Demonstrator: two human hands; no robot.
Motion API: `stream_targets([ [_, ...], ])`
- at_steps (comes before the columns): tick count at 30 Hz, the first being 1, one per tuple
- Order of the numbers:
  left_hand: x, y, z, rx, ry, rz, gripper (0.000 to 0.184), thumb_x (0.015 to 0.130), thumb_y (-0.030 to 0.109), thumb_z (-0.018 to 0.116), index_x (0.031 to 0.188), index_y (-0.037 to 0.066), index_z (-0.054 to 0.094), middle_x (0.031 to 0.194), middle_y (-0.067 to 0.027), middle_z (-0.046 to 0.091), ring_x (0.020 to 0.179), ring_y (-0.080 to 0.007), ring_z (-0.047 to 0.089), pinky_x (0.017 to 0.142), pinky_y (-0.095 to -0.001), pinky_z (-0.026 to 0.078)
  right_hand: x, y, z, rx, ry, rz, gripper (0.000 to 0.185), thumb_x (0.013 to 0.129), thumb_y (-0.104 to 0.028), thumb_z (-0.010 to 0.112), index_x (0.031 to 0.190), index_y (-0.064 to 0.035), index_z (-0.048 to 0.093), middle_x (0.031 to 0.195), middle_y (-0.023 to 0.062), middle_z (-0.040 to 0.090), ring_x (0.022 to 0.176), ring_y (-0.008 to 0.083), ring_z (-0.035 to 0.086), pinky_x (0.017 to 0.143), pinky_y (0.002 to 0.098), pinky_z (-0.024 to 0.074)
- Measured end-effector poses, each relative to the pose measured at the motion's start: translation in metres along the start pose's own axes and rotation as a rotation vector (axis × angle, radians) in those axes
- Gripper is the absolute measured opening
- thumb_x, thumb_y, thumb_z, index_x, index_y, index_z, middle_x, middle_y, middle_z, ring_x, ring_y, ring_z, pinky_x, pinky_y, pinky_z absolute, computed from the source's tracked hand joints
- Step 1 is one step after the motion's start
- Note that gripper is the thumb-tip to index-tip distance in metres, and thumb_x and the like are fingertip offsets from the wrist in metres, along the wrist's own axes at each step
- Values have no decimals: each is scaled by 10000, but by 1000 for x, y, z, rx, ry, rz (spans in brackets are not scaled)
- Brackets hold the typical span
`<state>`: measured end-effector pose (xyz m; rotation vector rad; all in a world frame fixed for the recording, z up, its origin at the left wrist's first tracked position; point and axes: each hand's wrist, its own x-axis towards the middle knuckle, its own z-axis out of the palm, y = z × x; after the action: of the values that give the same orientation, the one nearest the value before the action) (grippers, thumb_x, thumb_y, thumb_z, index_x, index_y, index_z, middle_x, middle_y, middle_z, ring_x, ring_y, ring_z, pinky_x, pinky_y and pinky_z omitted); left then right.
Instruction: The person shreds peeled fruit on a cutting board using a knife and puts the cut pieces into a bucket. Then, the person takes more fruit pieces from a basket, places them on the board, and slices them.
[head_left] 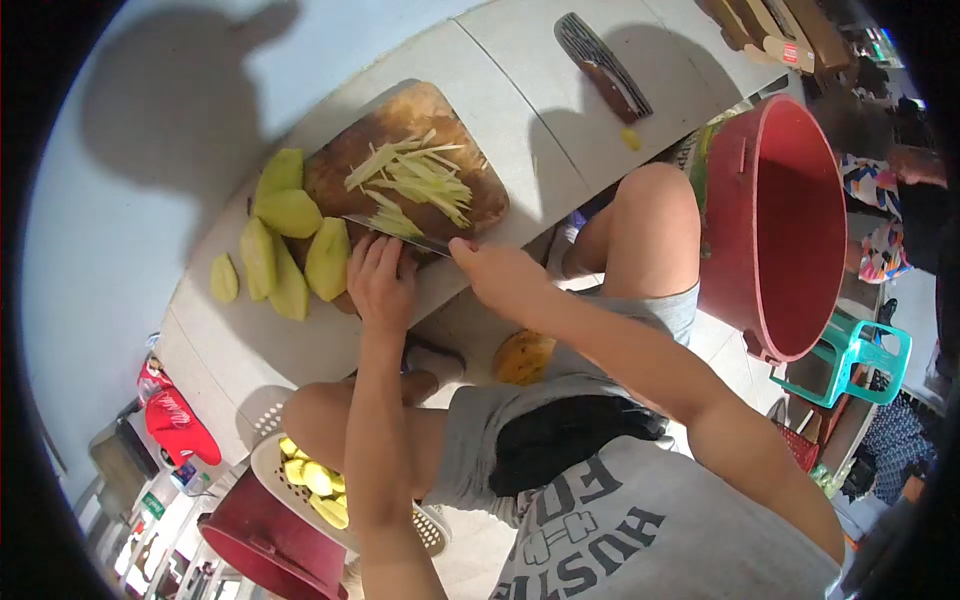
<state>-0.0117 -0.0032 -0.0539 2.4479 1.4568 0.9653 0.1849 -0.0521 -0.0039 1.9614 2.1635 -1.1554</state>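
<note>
My right hand (490, 268) is closed around the handle of a kitchen knife (418, 239). Its blade lies across the near side of a worn wooden cutting board (415, 105). Just beside the blade, my left hand (380, 285) presses down with bent fingers, and whatever is beneath them is hidden. Thin pale-green strips (420, 175) are heaped on the board, with a smaller bunch (393, 213) against the blade. Several peeled green fruit pieces, perhaps mango, sit left of the board, among them one piece (326, 258) close to my left hand.
A striped, brown-ended object (603, 65) lies on the tiled surface (500, 95). A large red tub (725, 230) stands at right, near a green stool (868, 355). Below left are a basket (268, 462) of yellow-green pieces and another red tub (265, 545). Another person's arm (915, 165) shows far right.
</note>
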Motion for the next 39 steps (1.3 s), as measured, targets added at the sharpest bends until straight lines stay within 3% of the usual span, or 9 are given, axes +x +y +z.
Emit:
stream_targets([
  [8,0,0,-1,5,-30,6,252,738,-1,748,984,29,701,1023,-135,717,1065,-395,650,939,-472,518,-33,-13,-20,26,27,8,226,949,-94,478,1164,-54,421,903,238,671,862,458,675,715,553,547],
  [13,5,-3,1,-9,1,10,244,753,14,733,995,32,703,1019,-136,714,1070,-388,645,950,-470,508,-3,-3,-11,54,10,-3,223,946,-100,486,1152,-48,419,906,253,672,877,482,673,721,563,546],
  [17,4,-1,0,28,-29,23,259,733,20,723,988,59,711,1033,-101,709,1066,-384,643,894,-465,510,-24,-18,-26,16,-20,29,233,930,-88,496,1148,-44,427,888,256,670,842,476,672,708,555,545],
  [22,-4,-4,3,-5,-16,31,239,739,30,712,976,58,710,1031,-105,709,1064,-394,637,898,-481,505,-25,-5,-2,15,46,0,258,913,-69,510,1158,-44,434,836,244,661,813,468,670,688,548,543],
  [24,-4,-7,1,66,-94,30,219,734,26,709,951,54,705,1018,-107,707,1054,-397,636,893,-484,503,-5,-6,9,31,87,-6,175,924,-74,508,1084,-40,447,812,233,680,800,459,693,655,555,556],
  [31,-3,-3,1,-18,-43,19,202,734,25,711,933,60,698,999,-96,706,1066,-385,631,883,-473,500,-33,-13,-9,41,61,-37,166,932,-89,500,1079,-31,448,814,249,677,797,460,691,658,551,558],
  [33,-1,-1,1,11,-24,37,213,726,27,717,935,61,694,997,-94,703,1060,-375,627,875,-466,501,-40,-11,-12,39,2,25,275,921,-77,503,1183,-38,429,908,275,675,826,475,677,684,558,541],
  [39,-2,-2,-4,34,-67,41,219,706,15,720,918,57,688,996,-88,702,1019,-356,629,864,-461,507,-14,-1,13,127,25,22,204,929,-86,493,1118,-47,426,875,281,677,838,500,668,691,577,533],
])
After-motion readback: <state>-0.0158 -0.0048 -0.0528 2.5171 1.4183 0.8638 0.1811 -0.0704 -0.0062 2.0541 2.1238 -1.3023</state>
